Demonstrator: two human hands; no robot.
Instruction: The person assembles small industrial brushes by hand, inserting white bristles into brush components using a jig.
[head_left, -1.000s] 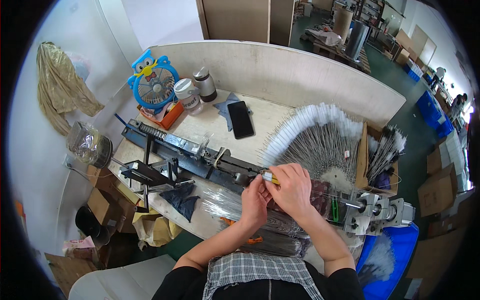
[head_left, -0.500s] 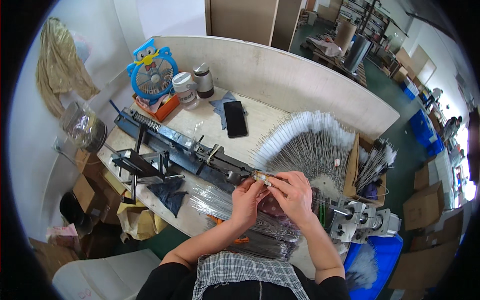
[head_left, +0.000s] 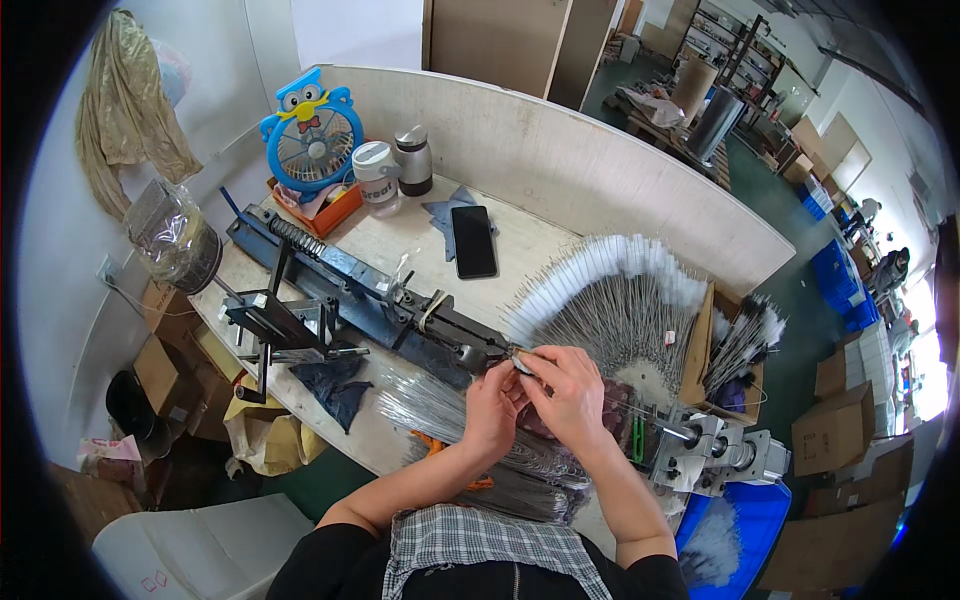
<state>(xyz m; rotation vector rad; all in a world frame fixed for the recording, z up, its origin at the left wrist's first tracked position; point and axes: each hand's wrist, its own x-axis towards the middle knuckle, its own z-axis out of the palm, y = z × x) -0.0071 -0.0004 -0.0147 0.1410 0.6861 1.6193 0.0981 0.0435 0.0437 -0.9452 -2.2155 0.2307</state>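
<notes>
My left hand (head_left: 490, 408) and my right hand (head_left: 568, 390) meet at the end of a long black metal bench fixture (head_left: 430, 318). Between their closed fingertips sits a small pale piece (head_left: 521, 366), too small and covered to name. Bundles of thin metal wires (head_left: 425, 400) lie just below my left hand, with orange-handled scissors (head_left: 480, 483) partly among them. A dark reddish spotted cloth (head_left: 612, 402) shows under my right hand. Beyond the hands, white-tipped wire brushes (head_left: 620, 270) are spread in a wide fan.
At the right edge stand a metal spindle unit (head_left: 715, 440), an open cardboard box of brushes (head_left: 700, 350) and a blue bin (head_left: 765, 510). Farther back are a phone (head_left: 473, 243) on a blue cloth, two bottles (head_left: 377, 190) and a blue fan (head_left: 312, 140). A low partition (head_left: 560, 150) borders the table.
Both hands stay together at the fixture's end, their fingers shifted slightly around the small piece, which shows less now. The whole view has tilted a little.
</notes>
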